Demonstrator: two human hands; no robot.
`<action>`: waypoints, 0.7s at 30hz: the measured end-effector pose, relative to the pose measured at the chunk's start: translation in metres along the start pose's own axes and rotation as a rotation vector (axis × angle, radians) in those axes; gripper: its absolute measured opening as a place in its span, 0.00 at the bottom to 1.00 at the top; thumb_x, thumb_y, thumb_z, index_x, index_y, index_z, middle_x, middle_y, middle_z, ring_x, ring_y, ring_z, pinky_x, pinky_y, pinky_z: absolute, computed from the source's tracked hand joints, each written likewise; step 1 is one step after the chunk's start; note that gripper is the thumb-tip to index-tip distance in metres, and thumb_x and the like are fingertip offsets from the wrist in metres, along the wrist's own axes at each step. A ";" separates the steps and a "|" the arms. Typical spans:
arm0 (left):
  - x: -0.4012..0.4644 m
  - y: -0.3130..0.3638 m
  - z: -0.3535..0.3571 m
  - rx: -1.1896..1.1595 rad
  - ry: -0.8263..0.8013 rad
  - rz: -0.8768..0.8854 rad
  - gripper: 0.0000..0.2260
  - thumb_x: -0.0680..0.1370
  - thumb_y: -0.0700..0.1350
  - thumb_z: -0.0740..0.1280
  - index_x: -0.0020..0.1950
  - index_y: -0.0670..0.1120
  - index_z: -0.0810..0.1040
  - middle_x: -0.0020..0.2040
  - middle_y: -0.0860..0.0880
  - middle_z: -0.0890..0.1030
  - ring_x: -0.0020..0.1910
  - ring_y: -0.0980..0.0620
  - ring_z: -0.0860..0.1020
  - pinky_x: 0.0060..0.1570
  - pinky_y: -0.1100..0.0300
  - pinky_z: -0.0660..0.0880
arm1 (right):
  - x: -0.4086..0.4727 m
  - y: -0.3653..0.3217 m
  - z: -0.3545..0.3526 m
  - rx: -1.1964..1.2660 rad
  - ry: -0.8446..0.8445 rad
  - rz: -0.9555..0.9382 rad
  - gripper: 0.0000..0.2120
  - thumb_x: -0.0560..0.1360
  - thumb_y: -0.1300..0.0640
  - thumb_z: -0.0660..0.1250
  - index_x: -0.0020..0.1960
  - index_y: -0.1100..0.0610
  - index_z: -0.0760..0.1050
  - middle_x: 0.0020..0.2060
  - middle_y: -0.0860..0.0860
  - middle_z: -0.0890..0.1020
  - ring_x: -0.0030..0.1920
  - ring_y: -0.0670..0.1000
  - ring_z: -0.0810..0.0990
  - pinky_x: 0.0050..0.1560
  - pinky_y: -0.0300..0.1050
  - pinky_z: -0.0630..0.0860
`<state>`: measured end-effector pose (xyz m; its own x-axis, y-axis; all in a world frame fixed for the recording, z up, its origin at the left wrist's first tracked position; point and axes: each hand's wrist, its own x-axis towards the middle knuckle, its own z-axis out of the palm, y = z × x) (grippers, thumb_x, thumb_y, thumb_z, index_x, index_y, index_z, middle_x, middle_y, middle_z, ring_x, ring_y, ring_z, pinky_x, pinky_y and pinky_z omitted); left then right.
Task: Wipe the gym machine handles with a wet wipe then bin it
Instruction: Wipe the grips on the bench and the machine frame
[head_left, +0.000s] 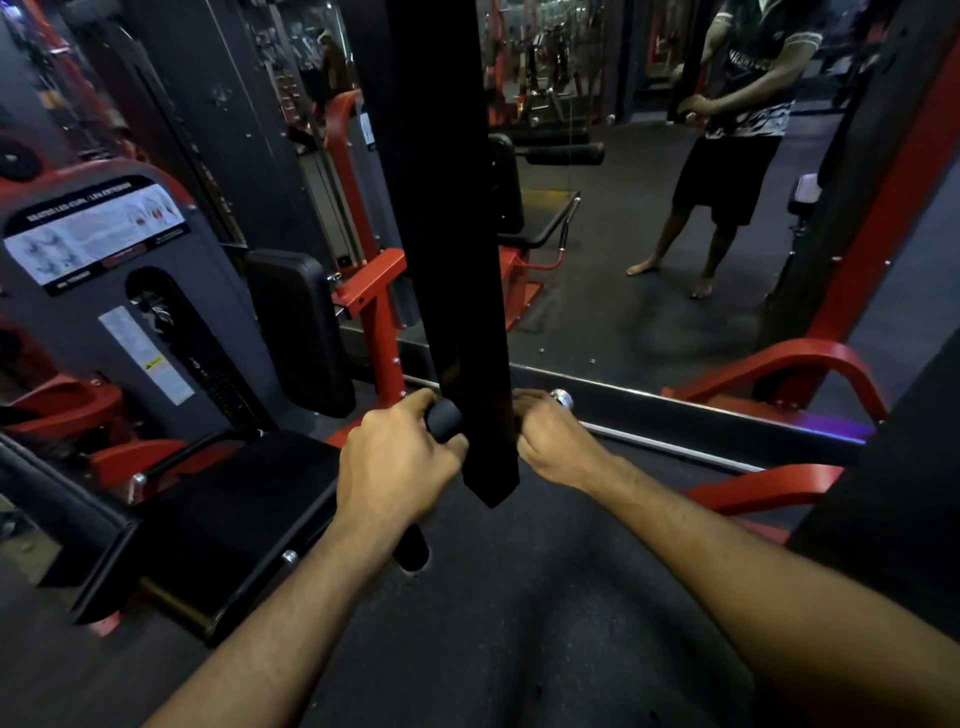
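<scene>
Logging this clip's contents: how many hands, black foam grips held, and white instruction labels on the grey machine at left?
Bare hands: 2, left hand and right hand
Black foam handle grips visibly held: 1
White printed labels: 2, large, narrow
Total: 5

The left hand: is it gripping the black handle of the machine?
Yes, the left hand has its fingers curled round the black handle, whose rounded end sticks out beside the black upright post.

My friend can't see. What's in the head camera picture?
Two bare hands hold a gym machine: the left hand curls round a black handle, the right hand grips beside a black upright post. No wipe shows.
</scene>
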<state>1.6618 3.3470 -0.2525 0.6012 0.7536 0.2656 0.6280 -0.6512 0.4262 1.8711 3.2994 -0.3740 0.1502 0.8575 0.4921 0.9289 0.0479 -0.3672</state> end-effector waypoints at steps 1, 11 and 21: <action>0.000 0.001 0.000 -0.003 0.003 0.006 0.11 0.73 0.53 0.73 0.54 0.54 0.80 0.37 0.56 0.77 0.37 0.51 0.78 0.36 0.59 0.68 | -0.002 -0.001 -0.001 0.062 -0.004 0.024 0.06 0.68 0.63 0.57 0.38 0.59 0.73 0.36 0.53 0.80 0.39 0.55 0.78 0.53 0.53 0.75; 0.005 -0.003 0.005 -0.015 -0.009 0.000 0.11 0.72 0.54 0.73 0.52 0.53 0.79 0.40 0.50 0.82 0.44 0.43 0.82 0.41 0.53 0.77 | -0.034 0.004 0.009 1.443 1.199 1.326 0.18 0.85 0.56 0.52 0.40 0.56 0.72 0.30 0.53 0.77 0.29 0.51 0.75 0.37 0.45 0.72; 0.004 -0.002 0.005 0.001 -0.008 -0.016 0.13 0.71 0.55 0.73 0.54 0.54 0.79 0.44 0.47 0.83 0.47 0.38 0.82 0.43 0.50 0.79 | 0.027 -0.037 -0.002 1.940 1.021 1.387 0.29 0.81 0.34 0.53 0.38 0.57 0.70 0.28 0.54 0.75 0.28 0.53 0.75 0.34 0.41 0.75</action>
<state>1.6654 3.3512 -0.2563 0.5949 0.7633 0.2519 0.6383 -0.6391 0.4291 1.8413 3.3201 -0.3453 0.6110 0.4711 -0.6362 -0.7502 0.6012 -0.2752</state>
